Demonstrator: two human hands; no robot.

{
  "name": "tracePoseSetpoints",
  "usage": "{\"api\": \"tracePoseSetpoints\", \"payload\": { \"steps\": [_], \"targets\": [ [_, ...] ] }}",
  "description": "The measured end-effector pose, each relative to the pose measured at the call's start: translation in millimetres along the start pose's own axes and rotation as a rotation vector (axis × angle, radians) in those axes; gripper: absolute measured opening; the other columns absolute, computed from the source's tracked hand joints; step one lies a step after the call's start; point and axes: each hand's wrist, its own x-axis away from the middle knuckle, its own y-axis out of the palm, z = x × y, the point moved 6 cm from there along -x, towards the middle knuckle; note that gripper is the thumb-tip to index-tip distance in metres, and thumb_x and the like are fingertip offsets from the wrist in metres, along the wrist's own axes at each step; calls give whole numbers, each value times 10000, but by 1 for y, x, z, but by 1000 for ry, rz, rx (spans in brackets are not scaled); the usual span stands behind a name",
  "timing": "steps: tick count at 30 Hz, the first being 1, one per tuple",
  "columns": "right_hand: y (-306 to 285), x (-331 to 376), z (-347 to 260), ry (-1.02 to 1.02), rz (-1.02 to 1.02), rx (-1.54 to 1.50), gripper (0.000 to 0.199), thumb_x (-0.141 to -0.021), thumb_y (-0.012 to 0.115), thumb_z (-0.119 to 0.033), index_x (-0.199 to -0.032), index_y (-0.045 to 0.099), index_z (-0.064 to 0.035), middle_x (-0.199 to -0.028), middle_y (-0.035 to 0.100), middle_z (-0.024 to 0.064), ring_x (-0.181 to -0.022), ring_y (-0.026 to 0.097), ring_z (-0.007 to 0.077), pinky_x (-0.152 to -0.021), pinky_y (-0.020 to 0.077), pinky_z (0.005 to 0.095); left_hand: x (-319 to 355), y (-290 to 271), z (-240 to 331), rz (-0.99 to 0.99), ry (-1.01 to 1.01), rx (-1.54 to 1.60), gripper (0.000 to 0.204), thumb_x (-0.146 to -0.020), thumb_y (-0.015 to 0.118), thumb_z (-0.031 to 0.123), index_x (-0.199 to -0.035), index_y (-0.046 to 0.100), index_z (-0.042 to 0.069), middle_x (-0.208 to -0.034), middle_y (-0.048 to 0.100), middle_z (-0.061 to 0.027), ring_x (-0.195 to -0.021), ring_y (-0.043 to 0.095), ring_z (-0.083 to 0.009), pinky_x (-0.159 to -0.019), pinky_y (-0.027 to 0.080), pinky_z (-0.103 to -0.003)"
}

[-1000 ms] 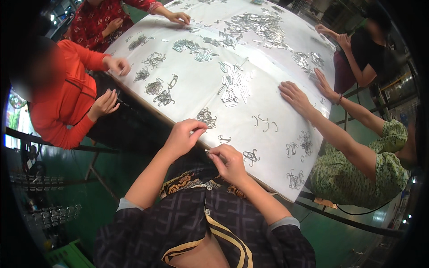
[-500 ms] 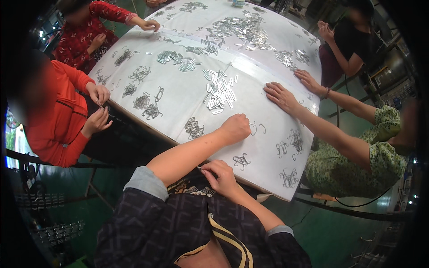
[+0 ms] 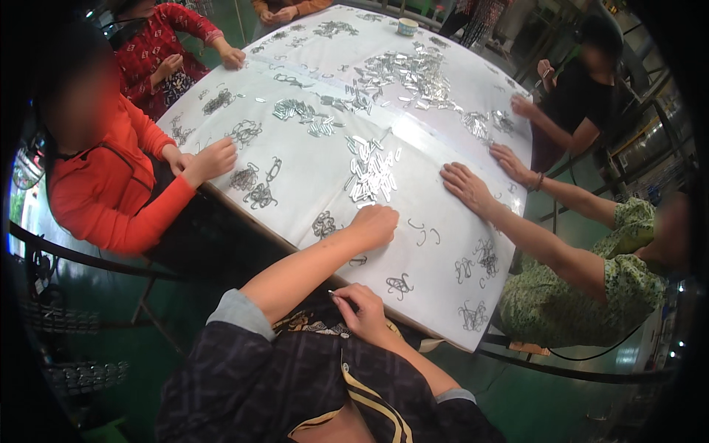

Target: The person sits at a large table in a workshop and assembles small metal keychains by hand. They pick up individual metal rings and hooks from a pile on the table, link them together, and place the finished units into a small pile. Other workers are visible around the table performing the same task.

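My left hand [image 3: 375, 227] is closed over the near part of the white tabletop, fingers curled down; what they hold, if anything, is hidden. Just beyond it lies a pile of shiny oblong metal pieces [image 3: 372, 174]. To its left sits a cluster of dark curved wire hooks [image 3: 323, 224], and loose C-shaped hooks [image 3: 434, 236] lie to its right. Below the table's near edge, my right hand [image 3: 362, 314] pinches a small shiny metal piece [image 3: 331, 293] between thumb and forefinger. Its exact shape is too small to make out.
The white-covered table [image 3: 310, 166] carries a larger heap of metal pieces [image 3: 406, 77] and several hook clusters. Co-workers sit around it: an orange sleeve [image 3: 140, 214] at left, hands [image 3: 469, 190] flat at right. A small round tub [image 3: 406, 27] stands at the far edge.
My left hand has shifted left over the tabletop, while my right hand keeps its pinch. The orange-sleeved co-worker's hand has moved over the table; the black-clad person's hand has come down to the right edge.
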Motion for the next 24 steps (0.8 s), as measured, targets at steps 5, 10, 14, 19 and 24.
{"api": "tracePoseSetpoints", "payload": {
  "steps": [5,10,14,19,24],
  "targets": [
    [2,-2,6,32,-21,-22,111,-794,691,-18,-900,665,-31,-852,666,101,-770,628,293,-694,483,356,36,-39,-30,25,-148,553,122,-768,648,133,-781,646,12,-749,673,-132,-687,657,-232,-634,504,-351],
    [10,-2,9,-20,-32,-2,110,-793,693,-15,-899,664,-30,-831,660,107,-752,624,292,-683,482,358,64,-50,-51,170,-253,676,134,-798,686,131,-835,680,2,-772,687,-121,-673,653,-195,-648,510,-318],
    [12,-3,3,-10,-59,11,102,-794,690,7,-888,663,-22,-829,668,106,-746,636,259,-657,485,327,61,-53,-59,259,-169,508,116,-820,684,111,-852,689,0,-813,687,-119,-735,666,-252,-686,527,-333],
    [13,0,5,19,-69,3,112,-786,696,4,-892,669,-21,-834,671,108,-767,644,265,-683,494,334,49,-29,-27,251,141,139,96,-780,631,85,-835,664,13,-846,632,-91,-844,618,-265,-734,516,-354],
    [13,0,1,-15,-92,16,112,-792,704,-11,-899,679,-28,-847,676,113,-784,650,280,-715,508,344,16,-11,2,199,347,-235,109,-686,611,116,-735,651,28,-771,606,-87,-761,589,-240,-664,509,-337]
  ]
}}
